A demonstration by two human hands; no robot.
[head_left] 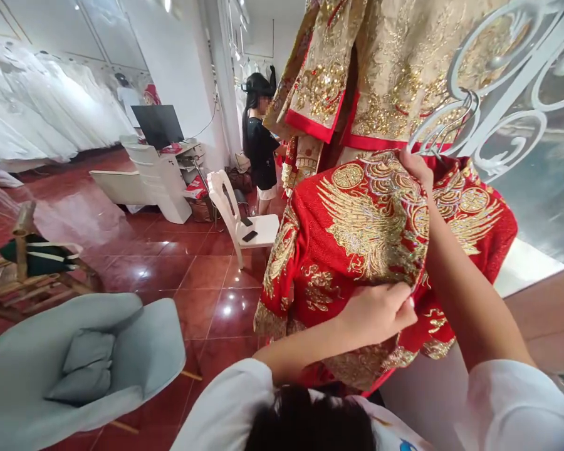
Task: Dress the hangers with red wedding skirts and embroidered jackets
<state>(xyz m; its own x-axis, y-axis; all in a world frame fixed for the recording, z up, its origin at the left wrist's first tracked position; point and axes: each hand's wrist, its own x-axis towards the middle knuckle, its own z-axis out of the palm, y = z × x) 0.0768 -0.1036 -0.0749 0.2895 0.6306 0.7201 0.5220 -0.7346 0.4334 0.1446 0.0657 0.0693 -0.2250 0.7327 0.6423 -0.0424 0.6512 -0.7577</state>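
A red jacket with gold and silver embroidery hangs in front of me, its front partly parted. My left hand is closed on the jacket's front edge, low down, thumb and fingers pressed together. Higher up, at the collar, my right hand grips the same edge; some of its fingers are hidden behind the cloth. Metal hanger hooks catch on a white scrolled metal rack just above the jacket.
Gold-and-red embroidered garments hang behind the jacket. A white chair holds a phone. At left stand a grey armchair and a bamboo seat. A person in black stands beyond, near a desk with a monitor.
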